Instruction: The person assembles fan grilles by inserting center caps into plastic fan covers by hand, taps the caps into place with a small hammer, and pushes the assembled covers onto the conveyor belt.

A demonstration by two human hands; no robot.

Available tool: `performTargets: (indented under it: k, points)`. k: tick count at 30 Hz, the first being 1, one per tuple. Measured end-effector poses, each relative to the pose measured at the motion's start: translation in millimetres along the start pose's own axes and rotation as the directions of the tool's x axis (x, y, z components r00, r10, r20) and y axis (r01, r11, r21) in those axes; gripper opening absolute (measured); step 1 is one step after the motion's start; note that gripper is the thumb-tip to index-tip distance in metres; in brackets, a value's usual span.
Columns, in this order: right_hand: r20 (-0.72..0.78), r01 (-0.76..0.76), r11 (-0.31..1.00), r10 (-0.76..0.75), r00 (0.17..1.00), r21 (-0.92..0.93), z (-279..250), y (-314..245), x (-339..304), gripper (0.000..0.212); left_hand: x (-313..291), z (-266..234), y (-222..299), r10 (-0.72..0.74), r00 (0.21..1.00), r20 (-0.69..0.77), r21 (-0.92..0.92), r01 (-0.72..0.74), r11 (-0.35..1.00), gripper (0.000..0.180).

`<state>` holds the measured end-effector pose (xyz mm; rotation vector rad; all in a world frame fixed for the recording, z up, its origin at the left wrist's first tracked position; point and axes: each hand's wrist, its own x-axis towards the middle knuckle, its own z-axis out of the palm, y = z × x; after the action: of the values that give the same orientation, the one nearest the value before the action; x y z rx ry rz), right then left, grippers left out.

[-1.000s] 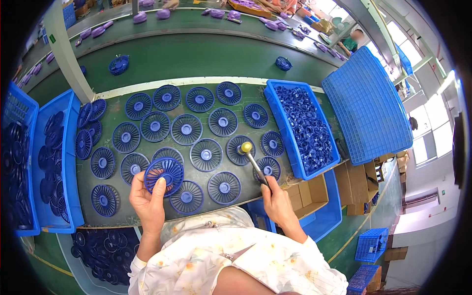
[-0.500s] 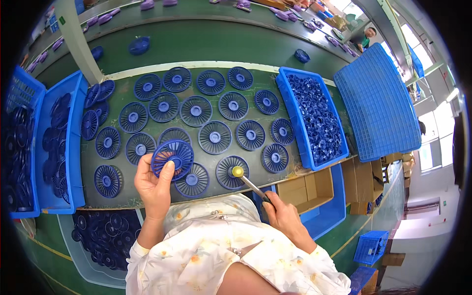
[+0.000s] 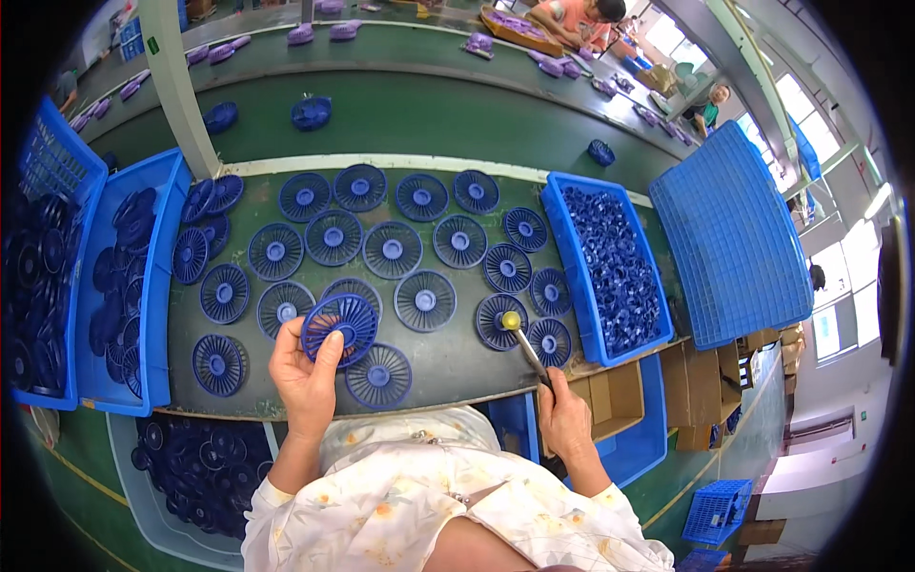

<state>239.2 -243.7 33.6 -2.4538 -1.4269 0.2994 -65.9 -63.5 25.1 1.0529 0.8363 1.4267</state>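
My left hand (image 3: 307, 377) pinches a blue round grille (image 3: 340, 330) with radial slats, thumb on its face, tilted above the table's near edge. My right hand (image 3: 566, 419) is closed around the dark handle of a small hammer (image 3: 529, 355) with a metal shaft and a yellowish round head. That head lies over the hub of another grille (image 3: 493, 336) at the right; whether it touches cannot be made out. Similar grilles, such as one (image 3: 424, 300) in the middle, lie spread on the dark table (image 3: 448, 367). Below my left hand rests one more grille (image 3: 378, 377).
A blue tray (image 3: 656, 262) of small blue parts stands right, beside an upended blue crate (image 3: 739, 248). Crates (image 3: 157, 286) of grilles stand left, with a pale tub (image 3: 143, 515) below. Beyond runs a green conveyor (image 3: 429, 119). People (image 3: 581, 29) sit across it.
My right hand has moved right with the hammer. The grille under its head and others nearby have shifted right, closer together. My left hand still holds its grille. The head view has tilted upward.
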Motion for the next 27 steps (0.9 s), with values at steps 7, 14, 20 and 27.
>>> performTargets:
  k: [7,14,20,27]
  points:
    - [-0.046,-0.011,0.947,0.027,0.999,0.32,-10.6,-28.5,32.5,0.028,11.2,-4.1,-2.0,-0.002,1.0,-0.02,-0.007,0.002,1.0,0.017]
    - [-0.127,0.07,0.909,-0.018,0.992,0.412,-16.0,-78.9,158.1,0.032,24.9,-11.5,-0.7,-0.01,1.0,-0.029,-0.003,0.01,1.0,0.018]
    - [-0.109,0.175,0.971,-0.158,0.981,0.165,7.3,-83.0,226.2,0.035,29.1,-20.7,4.1,0.005,0.989,-0.15,0.042,0.001,0.999,0.019]
    - [-0.134,0.089,0.942,-0.047,0.99,0.324,-25.1,-120.8,210.3,0.032,29.6,-27.1,-1.7,0.029,0.988,-0.149,0.088,-0.016,0.996,0.019]
